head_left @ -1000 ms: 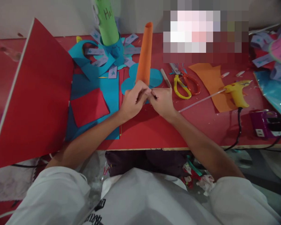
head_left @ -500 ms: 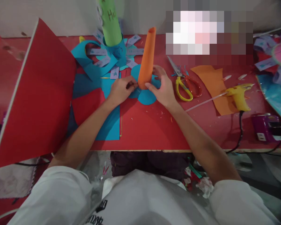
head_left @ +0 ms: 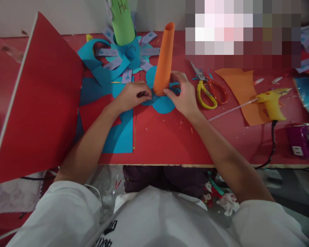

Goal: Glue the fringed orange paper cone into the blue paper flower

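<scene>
An orange paper tube (head_left: 164, 60), slightly tapered, stands upright on the middle of a blue paper flower (head_left: 164, 105) with rounded petals. My right hand (head_left: 184, 94) curves around the tube's base from the right, its thumb at the front and its fingers behind, partly hidden. On the left side, my left hand (head_left: 134, 96) is closed in a pinch at the flower's left petal, just beside the tube's foot. Under my left forearm lie a blue paper sheet (head_left: 119, 137) and a red paper piece (head_left: 98, 111).
Scissors (head_left: 207, 94) with yellow and red handles lie right of my right hand. Beyond are orange paper (head_left: 243, 91), a yellow glue gun (head_left: 273, 103) and a purple device (head_left: 302, 140). A green tube (head_left: 123, 29) stands behind; a red board (head_left: 48, 103) leans at left.
The view has shifted slightly, moving the things on the right outward. My left fingertips have drawn a little away from the tube's base. My right hand keeps its hold.
</scene>
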`<state>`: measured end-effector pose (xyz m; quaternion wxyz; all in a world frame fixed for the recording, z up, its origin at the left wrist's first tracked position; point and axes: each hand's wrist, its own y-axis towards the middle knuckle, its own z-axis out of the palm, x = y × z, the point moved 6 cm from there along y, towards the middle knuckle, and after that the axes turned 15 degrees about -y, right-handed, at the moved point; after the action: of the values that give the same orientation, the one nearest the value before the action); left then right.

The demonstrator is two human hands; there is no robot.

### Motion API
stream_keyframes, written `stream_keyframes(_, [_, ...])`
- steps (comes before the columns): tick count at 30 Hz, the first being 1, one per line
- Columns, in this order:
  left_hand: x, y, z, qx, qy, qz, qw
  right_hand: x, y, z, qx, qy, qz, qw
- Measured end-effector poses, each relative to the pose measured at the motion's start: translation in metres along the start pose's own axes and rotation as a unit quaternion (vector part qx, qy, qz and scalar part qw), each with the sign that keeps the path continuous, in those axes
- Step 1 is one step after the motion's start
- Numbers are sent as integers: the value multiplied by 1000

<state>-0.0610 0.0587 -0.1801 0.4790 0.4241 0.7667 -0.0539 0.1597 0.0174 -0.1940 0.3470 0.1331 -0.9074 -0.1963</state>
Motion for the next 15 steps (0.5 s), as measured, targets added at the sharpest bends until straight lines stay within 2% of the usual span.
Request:
stream_keyframes(3, [0, 0, -1, -21, 18, -7, 1000, 4, -1, -2, -16, 6, -16, 1000])
stream_keyframes(9, [-5, -2, 11, 34, 27, 3, 999, 3, -2, 1, -12, -13, -13, 1000])
stream_keyframes(12, [-5, -1, 12, 37, 37, -2, 999, 2, -2, 2, -6, -18, -8, 1000])
stream_keyframes(15, [-7, 0, 13, 25, 68, -35, 997, 4, -2, 1, -6, -13, -13, 1000])
